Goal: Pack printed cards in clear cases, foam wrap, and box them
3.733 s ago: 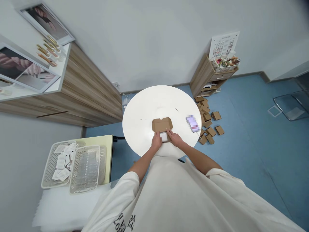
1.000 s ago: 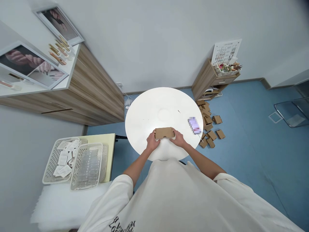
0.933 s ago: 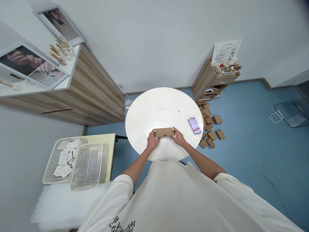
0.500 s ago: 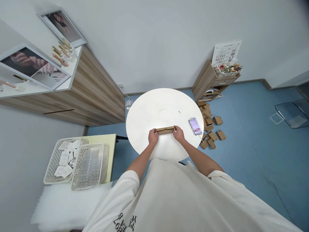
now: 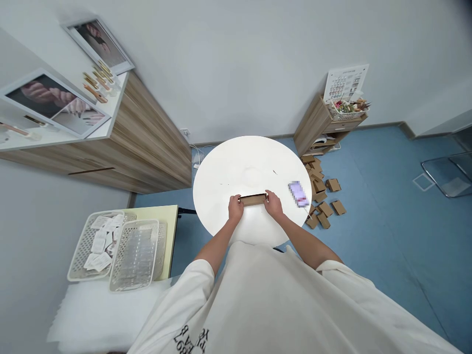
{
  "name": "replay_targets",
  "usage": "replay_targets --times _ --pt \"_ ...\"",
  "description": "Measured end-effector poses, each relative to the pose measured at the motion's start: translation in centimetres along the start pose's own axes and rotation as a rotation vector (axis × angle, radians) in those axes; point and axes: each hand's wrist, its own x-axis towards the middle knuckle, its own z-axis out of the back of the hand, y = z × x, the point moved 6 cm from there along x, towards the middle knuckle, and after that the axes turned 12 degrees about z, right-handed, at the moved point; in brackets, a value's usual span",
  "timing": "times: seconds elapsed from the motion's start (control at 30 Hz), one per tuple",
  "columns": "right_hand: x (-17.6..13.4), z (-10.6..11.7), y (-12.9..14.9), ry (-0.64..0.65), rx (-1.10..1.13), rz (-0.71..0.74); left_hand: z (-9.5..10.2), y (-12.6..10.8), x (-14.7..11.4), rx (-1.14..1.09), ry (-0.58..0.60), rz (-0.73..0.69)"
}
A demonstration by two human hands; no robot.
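Note:
Between my two hands is a small brown cardboard box (image 5: 252, 200), low over the near part of the round white table (image 5: 250, 152). My left hand (image 5: 235, 208) is closed on its left end, fingers bent round the edge. At the right end, my right hand (image 5: 273, 204) grips it the same way. A dark gap shows along the box's far upper edge. Whether anything lies inside is hidden. To the right of my right hand lies a blurred purple phone-like item (image 5: 298, 193) with a white cord.
Several small cardboard boxes (image 5: 324, 209) lie on the blue floor right of the table. On the left, a yellow side table (image 5: 170, 231) carries a basket of cards (image 5: 75, 255) and a basket of clear plastic pieces (image 5: 157, 255). A wooden cabinet (image 5: 155, 142) stands behind them.
The box's upper edge now shows a long dark gap where a brown flap with a notch was visible before. Both hands stay at its ends.

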Motion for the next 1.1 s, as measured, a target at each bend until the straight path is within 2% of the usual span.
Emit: replay_targets --times 0.27,0.47,0.57,0.67,0.73,0.8,0.9,1.0,1.1 --pt "-0.2 -0.6 0.1 0.104 -0.114 0.086 0.1 0.4 -0.7 0.093 0.063 -0.105" --pt "-2.2 -2.3 -0.7 0.213 -0.149 0.144 -0.8 1.4 -2.9 0.369 0.115 -0.223" --pt "-3.1 -2.9 -1.2 0.284 -0.157 0.127 -1.3 2.2 -3.7 0.474 0.162 -0.219" --pt "-3.1 -2.9 -1.3 0.325 -0.164 0.113 -1.3 2.4 -3.6 0.455 0.19 -0.189" --pt "-2.8 -2.5 -1.1 0.298 -0.122 0.11 -0.9 2.3 -3.2 0.368 0.181 -0.169" --pt "-2.4 -1.8 -1.0 0.214 -0.025 0.068 -0.3 2.2 -2.4 0.235 0.144 -0.115" --pt "-2.1 -1.1 -1.4 0.074 0.173 -0.068 0.2 2.5 -1.2 0.005 0.119 0.067" --pt "-2.0 -0.8 -1.4 -0.012 0.325 -0.163 -0.1 2.5 -0.6 -0.159 0.198 0.194" --pt "-2.4 -0.8 -0.8 -0.048 0.42 -0.187 -0.6 2.1 -1.0 -0.233 0.28 0.171"
